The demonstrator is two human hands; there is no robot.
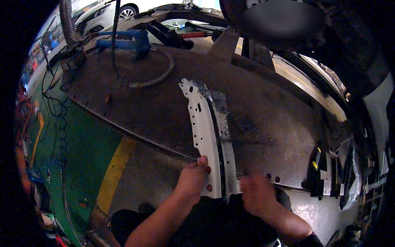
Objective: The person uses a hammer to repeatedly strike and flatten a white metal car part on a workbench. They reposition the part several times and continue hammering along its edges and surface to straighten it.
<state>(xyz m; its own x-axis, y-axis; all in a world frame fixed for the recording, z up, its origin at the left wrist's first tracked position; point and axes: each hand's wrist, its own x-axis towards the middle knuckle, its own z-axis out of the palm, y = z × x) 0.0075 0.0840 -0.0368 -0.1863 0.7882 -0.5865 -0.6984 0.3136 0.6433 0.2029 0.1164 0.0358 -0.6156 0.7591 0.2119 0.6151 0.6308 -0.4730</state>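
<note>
A long, curved car body panel (pixel 204 131) of white-painted metal lies across the dark bench and reaches past its near edge towards me. Several holes run along its left flange, and a black strip follows its length. Bare, ragged metal shows along the upper right side. My left hand (pixel 192 178) pinches the panel's left edge near its close end, thumb on top. Close to the panel's right edge is my right hand (pixel 258 193), smeared by motion. Its fingers are unclear, and I cannot tell whether it touches the panel.
The dark metal bench (pixel 148 111) spreads under the panel. On its far left stands a blue tool (pixel 142 43) with a ribbed hose (pixel 166 72). Dark clamps or holders (pixel 319 173) sit at the right edge. A white car (pixel 98 18) is parked beyond; coiled cable (pixel 62 131) hangs at left.
</note>
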